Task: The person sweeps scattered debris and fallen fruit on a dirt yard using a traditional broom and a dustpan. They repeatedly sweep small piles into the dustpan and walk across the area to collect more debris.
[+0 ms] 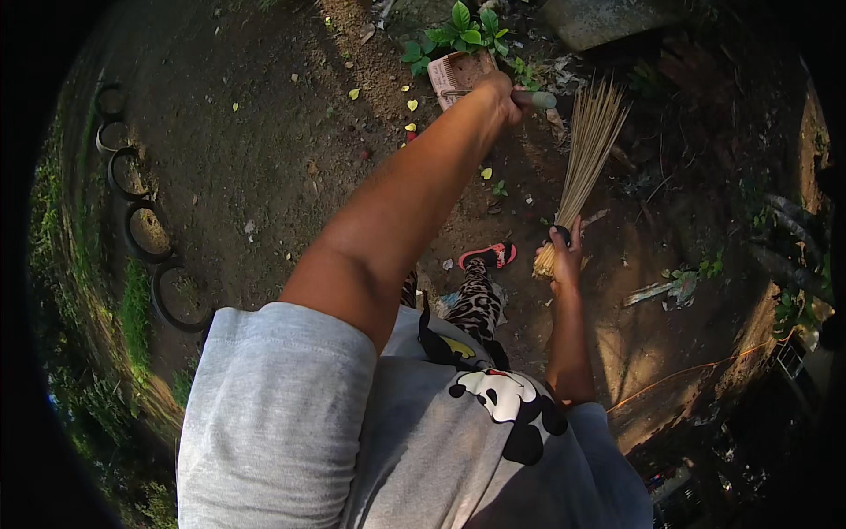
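Observation:
My left hand (500, 96) reaches far forward and is closed around a handle with a pale green end (543, 100). A thin metal wire runs from that grip to a shallow pinkish dustpan (444, 81), which bears writing and has a ridged strip. Soil-coloured matter shows in the pan, and my forearm covers part of it. My right hand (567, 259) grips a stick broom (590, 142) near its bound butt end, at a dark band. The broom's thin bristles fan out forward, away from my body, to the right of the dustpan.
Leafy green plants (466, 33) grow just beyond the dustpan, near a large stone slab (605, 20). Yellow leaves (412, 105) dot the bare soil. Half-sunk tyres (147, 231) line the left side. An orange cord (687, 370) crosses the ground at right. My sandalled foot (489, 256) stands between my arms.

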A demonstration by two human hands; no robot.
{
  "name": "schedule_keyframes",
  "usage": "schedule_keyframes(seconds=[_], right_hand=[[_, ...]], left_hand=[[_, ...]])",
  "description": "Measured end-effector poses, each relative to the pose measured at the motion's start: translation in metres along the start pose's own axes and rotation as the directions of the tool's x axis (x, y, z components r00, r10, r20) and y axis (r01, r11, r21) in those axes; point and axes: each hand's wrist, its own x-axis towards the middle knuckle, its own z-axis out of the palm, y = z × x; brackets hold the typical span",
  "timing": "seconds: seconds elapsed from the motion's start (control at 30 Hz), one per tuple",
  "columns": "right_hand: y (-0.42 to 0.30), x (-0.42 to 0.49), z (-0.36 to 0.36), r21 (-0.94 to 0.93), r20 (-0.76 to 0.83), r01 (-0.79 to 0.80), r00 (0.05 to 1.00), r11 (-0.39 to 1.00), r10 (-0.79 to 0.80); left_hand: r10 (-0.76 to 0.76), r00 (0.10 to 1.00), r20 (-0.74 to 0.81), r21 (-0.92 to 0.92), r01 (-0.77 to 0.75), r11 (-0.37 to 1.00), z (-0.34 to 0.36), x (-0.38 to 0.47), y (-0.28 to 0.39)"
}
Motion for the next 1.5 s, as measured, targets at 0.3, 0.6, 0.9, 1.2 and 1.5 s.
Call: schedule_keyframes(seconds=[0.3, 0.6, 0.9, 1.2, 1.5], right_hand=[[0.006, 0.155, 0.110, -0.584, 0.028, 0.150, 0.986, 0.798, -0.165], [0.081, 0.035, 0.125, -0.527, 0.444, -0.176, 0.777, 0.832, 0.446], [0.121, 0.008, 0.014, 0.209, -0.184, -0.402, 0.879, 0.891, 0.440], [0.151, -0.072, 0.097, 0.135, 0.579, -0.519, 0.733, 0.844, 0.358], [0.314, -0.187, -0.112, 0.516, -0.202, -0.220, 0.908, 0.828, 0.367]], left_hand=[[-0.154, 0.988, 0.016, 0.122, 0.151, 0.981, -0.202, -0.130, 0.111], [0.044, 0.992, -0.116, -0.015, -0.046, 0.999, -0.292, -0.050, 0.154], [-0.066, 0.990, -0.126, 0.288, 0.100, 0.952, -0.256, -0.021, 0.164], [-0.073, 0.984, -0.162, 0.357, 0.128, 0.925, -0.254, -0.035, 0.124], [-0.277, 0.939, -0.206, 0.560, 0.345, 0.753, -0.341, -0.104, 0.179]])
